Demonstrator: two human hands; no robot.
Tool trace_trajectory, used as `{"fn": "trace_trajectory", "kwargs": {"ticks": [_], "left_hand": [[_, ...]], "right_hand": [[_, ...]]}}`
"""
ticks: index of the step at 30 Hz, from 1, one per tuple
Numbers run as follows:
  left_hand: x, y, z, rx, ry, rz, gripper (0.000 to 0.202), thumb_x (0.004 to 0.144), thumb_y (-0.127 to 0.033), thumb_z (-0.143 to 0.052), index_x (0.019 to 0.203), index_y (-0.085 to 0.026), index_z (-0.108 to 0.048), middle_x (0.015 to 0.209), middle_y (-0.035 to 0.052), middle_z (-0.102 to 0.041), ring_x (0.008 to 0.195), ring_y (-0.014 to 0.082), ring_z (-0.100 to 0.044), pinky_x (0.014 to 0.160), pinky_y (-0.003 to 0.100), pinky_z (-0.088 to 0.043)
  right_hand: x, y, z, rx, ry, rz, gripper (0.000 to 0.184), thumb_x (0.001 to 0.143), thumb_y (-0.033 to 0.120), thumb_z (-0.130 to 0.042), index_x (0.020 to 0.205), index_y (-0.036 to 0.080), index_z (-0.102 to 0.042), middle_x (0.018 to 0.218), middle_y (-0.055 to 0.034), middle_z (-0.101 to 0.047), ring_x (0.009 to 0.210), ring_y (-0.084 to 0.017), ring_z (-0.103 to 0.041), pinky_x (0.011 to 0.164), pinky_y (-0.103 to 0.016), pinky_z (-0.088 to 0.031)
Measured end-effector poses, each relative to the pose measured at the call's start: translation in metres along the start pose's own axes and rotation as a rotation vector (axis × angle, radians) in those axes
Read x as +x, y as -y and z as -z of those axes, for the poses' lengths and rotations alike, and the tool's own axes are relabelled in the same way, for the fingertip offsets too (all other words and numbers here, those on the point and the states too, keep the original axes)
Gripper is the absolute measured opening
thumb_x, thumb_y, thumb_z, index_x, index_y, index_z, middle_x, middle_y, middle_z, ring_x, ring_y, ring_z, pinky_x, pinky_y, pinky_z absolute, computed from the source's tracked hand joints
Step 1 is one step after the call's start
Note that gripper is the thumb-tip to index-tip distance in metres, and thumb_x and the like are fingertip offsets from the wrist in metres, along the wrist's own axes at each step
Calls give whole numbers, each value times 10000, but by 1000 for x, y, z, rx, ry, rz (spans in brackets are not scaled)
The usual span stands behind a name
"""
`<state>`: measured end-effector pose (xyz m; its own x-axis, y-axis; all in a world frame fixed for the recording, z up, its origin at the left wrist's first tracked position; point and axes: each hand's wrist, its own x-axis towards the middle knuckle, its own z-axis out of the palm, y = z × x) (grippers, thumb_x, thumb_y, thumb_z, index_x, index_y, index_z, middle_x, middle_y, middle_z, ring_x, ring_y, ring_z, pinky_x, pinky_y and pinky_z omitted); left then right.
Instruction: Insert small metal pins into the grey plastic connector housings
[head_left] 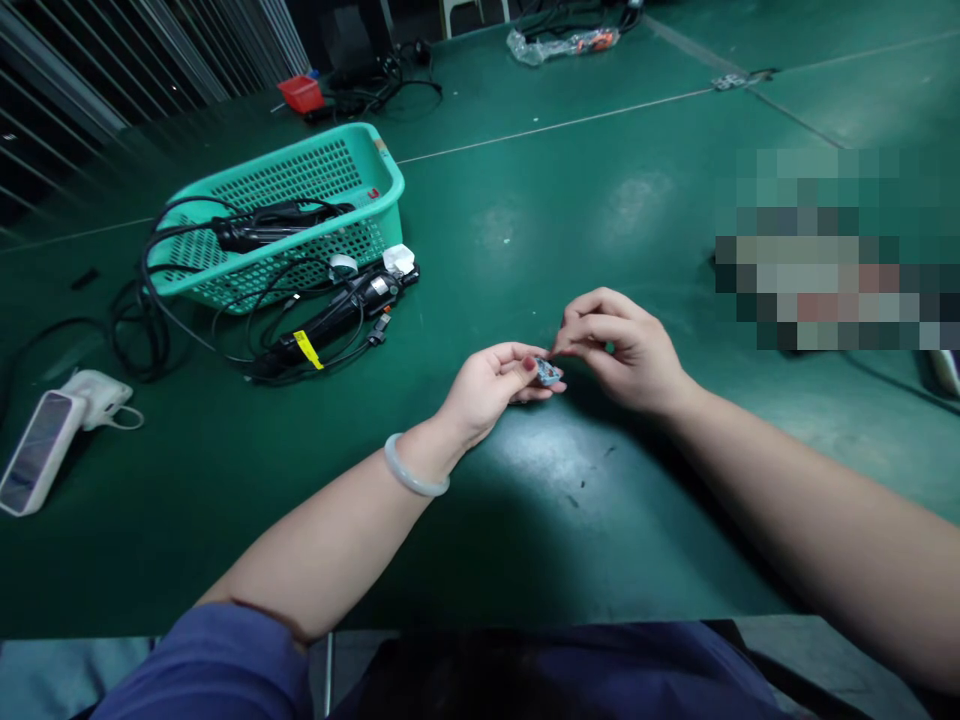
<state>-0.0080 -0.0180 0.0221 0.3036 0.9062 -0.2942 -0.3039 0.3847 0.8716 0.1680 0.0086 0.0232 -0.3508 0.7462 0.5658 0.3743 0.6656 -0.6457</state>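
Note:
Between the thumb and fingers of my left hand [491,385] is a small blue-grey piece [548,373] with darker reddish spots; its exact kind is too small to make out. My right hand [622,345] is just to the right of it, thumb and fingertips pinched together close to the piece's upper edge. Whatever the right fingertips hold, if anything, is hidden. Both hands are above the green table [480,520], near its front middle. A pale bangle [415,470] circles my left wrist.
A turquoise basket [386,195] with black corded tools stands at the back left. In front of it lies a black tool [337,320] with cables and a yellow tag. A white phone-like device [41,450] is at far left, and a blurred patch [825,270] covers the right.

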Motion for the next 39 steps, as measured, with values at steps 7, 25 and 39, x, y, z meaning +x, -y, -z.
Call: {"fn": "trace_trajectory", "kwargs": {"ticks": [7,25,39], "left_hand": [[8,1,6,-141,-284,-194,38,863,-144,-545,828,-131,-546,850,32,-698,754,102,-690,808,274,-518],[14,10,13,-65,-230,-259,258,645,-118,-750,880,-147,-650,851,26,-704,841,111,-658,927,311,-466],[9,12,9,19,-140,-267,326,558,-213,-833,830,-160,-662,827,18,-716,792,104,-655,877,309,-502]], "right_hand": [[-6,-1,-8,-160,286,-89,114,841,248,-606,856,198,-707,875,-55,-672,850,-187,-619,804,-338,-499],[-3,3,-17,-115,13,-261,154,844,246,-571,780,189,-698,821,-50,-680,760,-177,-602,713,-321,-472],[-3,6,-26,113,-100,-298,94,755,303,-691,796,252,-759,947,-49,-582,932,-195,-552,860,-404,-466]]}}
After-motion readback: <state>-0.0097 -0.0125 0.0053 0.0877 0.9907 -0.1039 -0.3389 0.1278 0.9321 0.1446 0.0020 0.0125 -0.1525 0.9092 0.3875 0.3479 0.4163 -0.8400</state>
